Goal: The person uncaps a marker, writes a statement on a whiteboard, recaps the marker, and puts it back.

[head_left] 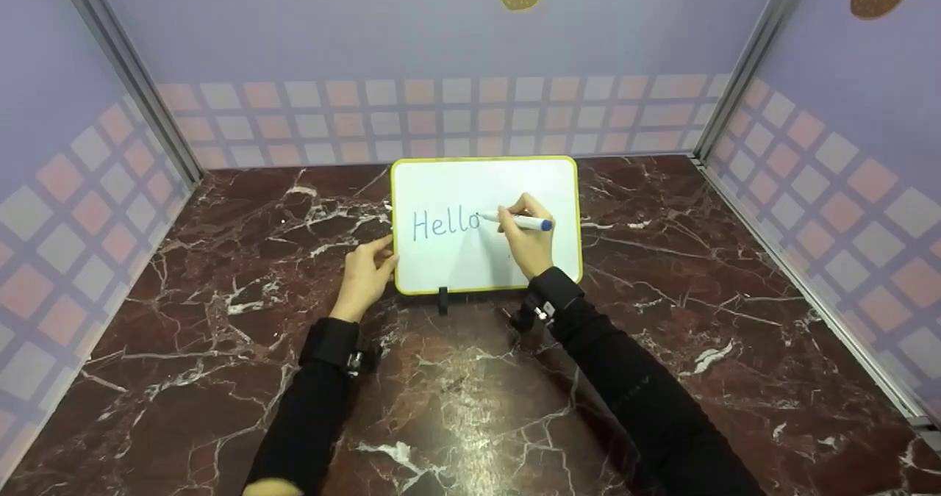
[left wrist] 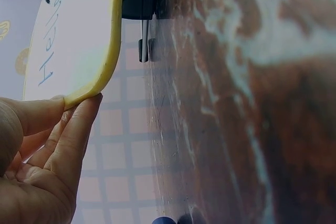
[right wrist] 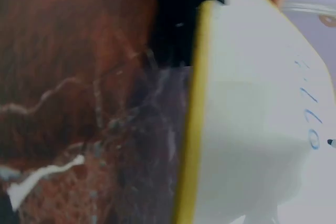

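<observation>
A small whiteboard [head_left: 441, 264] with a yellow frame stands tilted on a black stand [head_left: 442, 301], and "Hello" is written on it in blue. My left hand [head_left: 365, 272] pinches its left edge; in the left wrist view the thumb lies on the front, with fingers [left wrist: 79, 129] behind the yellow frame [left wrist: 111, 61]. My right hand [head_left: 531, 235] holds a white marker [head_left: 526, 222] with a blue end, its tip close to the top of the "o". In the right wrist view only the marker's dark tip [right wrist: 331, 142] shows; the right hand itself is out of that view.
The board stands on a dark red marbled table [head_left: 220, 283] with white veins. Behind it rises a lilac wall [head_left: 412, 33] with pink and white squares. Side panels and grey metal posts [head_left: 140, 77] border the table. In the left wrist view, a blue round thing [left wrist: 164, 220] shows at the bottom edge.
</observation>
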`<state>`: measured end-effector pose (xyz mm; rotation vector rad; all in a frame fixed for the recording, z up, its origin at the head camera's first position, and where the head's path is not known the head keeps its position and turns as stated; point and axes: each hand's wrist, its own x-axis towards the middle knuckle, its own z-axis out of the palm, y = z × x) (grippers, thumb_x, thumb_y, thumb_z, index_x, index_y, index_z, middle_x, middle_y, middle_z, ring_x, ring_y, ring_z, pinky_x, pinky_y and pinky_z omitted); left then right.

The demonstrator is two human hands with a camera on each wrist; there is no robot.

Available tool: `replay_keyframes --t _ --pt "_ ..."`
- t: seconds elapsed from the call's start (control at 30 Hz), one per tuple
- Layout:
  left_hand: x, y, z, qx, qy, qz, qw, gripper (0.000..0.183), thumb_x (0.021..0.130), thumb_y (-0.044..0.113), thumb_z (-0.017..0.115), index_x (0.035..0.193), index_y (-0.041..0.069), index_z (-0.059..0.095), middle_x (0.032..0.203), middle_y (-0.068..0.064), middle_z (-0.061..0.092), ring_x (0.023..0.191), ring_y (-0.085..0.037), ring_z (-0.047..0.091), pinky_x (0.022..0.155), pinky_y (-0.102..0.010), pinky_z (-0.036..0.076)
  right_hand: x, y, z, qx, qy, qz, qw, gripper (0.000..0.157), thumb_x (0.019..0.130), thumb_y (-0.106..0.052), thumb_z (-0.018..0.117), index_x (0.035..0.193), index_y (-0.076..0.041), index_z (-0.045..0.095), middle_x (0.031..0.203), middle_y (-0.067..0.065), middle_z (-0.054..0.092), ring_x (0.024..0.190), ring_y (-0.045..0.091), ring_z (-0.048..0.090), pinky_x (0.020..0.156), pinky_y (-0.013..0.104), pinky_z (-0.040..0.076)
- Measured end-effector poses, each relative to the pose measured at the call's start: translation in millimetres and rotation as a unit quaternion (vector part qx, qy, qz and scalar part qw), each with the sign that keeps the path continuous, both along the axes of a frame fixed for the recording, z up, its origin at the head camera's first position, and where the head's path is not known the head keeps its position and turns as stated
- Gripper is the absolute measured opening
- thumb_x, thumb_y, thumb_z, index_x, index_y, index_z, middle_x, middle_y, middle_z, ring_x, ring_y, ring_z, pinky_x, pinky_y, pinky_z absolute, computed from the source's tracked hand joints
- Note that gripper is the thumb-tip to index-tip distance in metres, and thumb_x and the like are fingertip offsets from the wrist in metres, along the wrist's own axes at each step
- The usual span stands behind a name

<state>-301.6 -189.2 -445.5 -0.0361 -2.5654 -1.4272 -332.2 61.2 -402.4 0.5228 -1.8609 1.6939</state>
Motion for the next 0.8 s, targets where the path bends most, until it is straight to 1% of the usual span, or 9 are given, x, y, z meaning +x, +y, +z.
replay_keyframes --t 0.07,0.13,0.17,0.23,0.37,0.5,0.7,0.8 --pt "0.5 -0.1 0.2 0.001 -0.005 -0.003 1.0000 0.044 0.098 0.001 0.057 0.142 -0.005 0.050 0.115 -0.028 0.066 0.104 -0.038 0.069 0.084 -0.038 0.063 -1.7 6.1 0.5 -0.028 -0.013 -0.003 1.000 0.023 0.089 0.013 0.054 0.068 0.008 0.045 0.062 0.017 0.058 0.053 0.027 0.057 0.049 0.016 0.037" --pt "1.0 -0.2 0.4 0.003 -0.005 -0.002 1.0000 0.045 0.098 0.001 0.057 0.142 -0.004 0.049 0.116 -0.028 0.066 0.104 -0.038 0.069 0.084 -0.038 0.063 -4.2 12.7 0.3 -0.045 -0.021 -0.010 0.999 0.026 0.089 0.013 0.053 0.066 0.004 0.045 0.058 0.009 0.055 0.050 0.023 0.055 0.047 0.016 0.034" --pt "1.1 -0.3 0.4 0.004 -0.005 -0.002 1.0000 0.045 0.098 0.000 0.057 0.142 -0.004 0.049 0.116 -0.028 0.066 0.104 -0.038 0.069 0.084 -0.038 0.063 -5.5 16.1 0.0 -0.052 -0.026 -0.014 0.998 0.027 0.089 0.012 0.054 0.065 0.002 0.046 0.057 0.007 0.055 0.049 0.019 0.055 0.046 0.016 0.035" --pt "1.4 -0.3 0.1 0.003 -0.005 0.000 1.0000 0.044 0.098 0.000 0.057 0.142 -0.004 0.050 0.117 -0.028 0.066 0.105 -0.038 0.069 0.084 -0.037 0.063 -7.9 22.4 -1.2 -0.063 -0.036 -0.014 0.997 0.030 0.090 0.010 0.056 0.064 -0.001 0.046 0.054 0.007 0.055 0.046 0.014 0.054 0.044 0.015 0.034" --pt "1.8 -0.4 -0.7 0.002 -0.009 0.004 0.9999 0.044 0.098 0.001 0.057 0.142 -0.003 0.050 0.118 -0.028 0.066 0.105 -0.037 0.069 0.083 -0.035 0.063 -11.9 30.2 -4.4 -0.078 -0.044 0.003 0.996 0.031 0.088 0.009 0.061 0.062 0.002 0.046 0.052 0.017 0.057 0.045 0.011 0.055 0.043 0.014 0.038" --pt "2.1 -0.4 -0.3 0.006 -0.008 0.003 0.9999 0.044 0.098 0.000 0.057 0.141 -0.004 0.050 0.118 -0.028 0.066 0.105 -0.037 0.069 0.082 -0.035 0.063 -15.1 32.0 -7.0 -0.081 -0.040 0.024 0.996 0.028 0.087 0.010 0.064 0.064 0.006 0.047 0.057 0.027 0.059 0.047 0.012 0.058 0.046 0.016 0.045" --pt "0.9 0.2 -0.8 0.010 -0.002 -0.004 0.9999 0.044 0.098 -0.001 0.057 0.141 -0.005 0.050 0.117 -0.030 0.066 0.104 -0.039 0.069 0.082 -0.035 0.063 -15.3 31.2 -7.6 -0.054 -0.043 0.014 0.998 0.027 0.088 0.009 0.063 0.066 0.007 0.047 0.068 0.037 0.060 0.052 0.014 0.062 0.051 0.018 0.051" --pt "-0.2 0.3 -1.0 0.008 0.002 -0.004 1.0000 0.043 0.098 0.000 0.057 0.141 -0.004 0.051 0.117 -0.030 0.066 0.104 -0.039 0.070 0.082 -0.036 0.063 -14.7 31.6 -6.6 -0.040 -0.042 0.009 0.998 0.028 0.089 0.009 0.062 0.067 0.010 0.046 0.067 0.038 0.059 0.052 0.014 0.061 0.051 0.017 0.049"
